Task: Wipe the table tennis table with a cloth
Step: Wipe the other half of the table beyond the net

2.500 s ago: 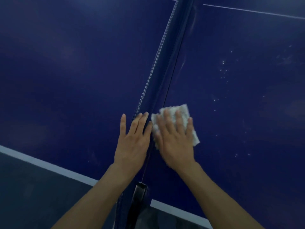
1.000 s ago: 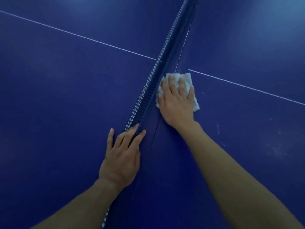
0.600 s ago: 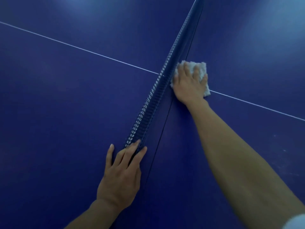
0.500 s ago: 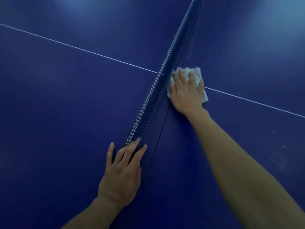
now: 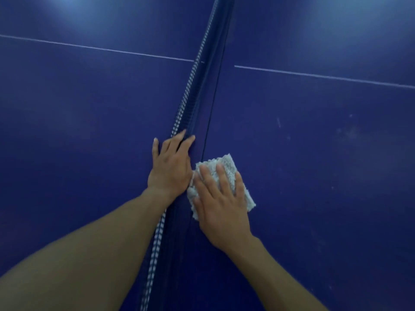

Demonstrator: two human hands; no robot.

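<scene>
- The right hand lies flat with its fingers straight and slightly spread, pressing down on a white, nubbly, folded cloth. It does not curl round the cloth.
- The cloth sits under that palm and those fingers. Its far corner pokes out beyond the fingertips, and one edge shows past the little-finger side.
- The left hand is wide open too, with its fingers straight. It rests just beside the right hand, thumb side nearly touching the cloth's near edge. Its fingertips lie on the long dark-blue net with a white-stitched top band. It holds nothing.
- Counted: two bare hands and forearms, one cloth, one net.
- One thin white line crosses well beyond both hands and is split by the net into two stretches.
- The net runs away from the person between the two hands, with the left forearm lying across its near part.
- The surface is a deep-blue table tennis table, matt and smooth. A dark seam runs along the net's right side, just off the cloth's inner edge.
- Faint pale specks and scuffs dot the blue out to the right of the right hand.
- Two soft patches of light glare on the tabletop far ahead of the hands. Nothing of the room beyond the table shows.
</scene>
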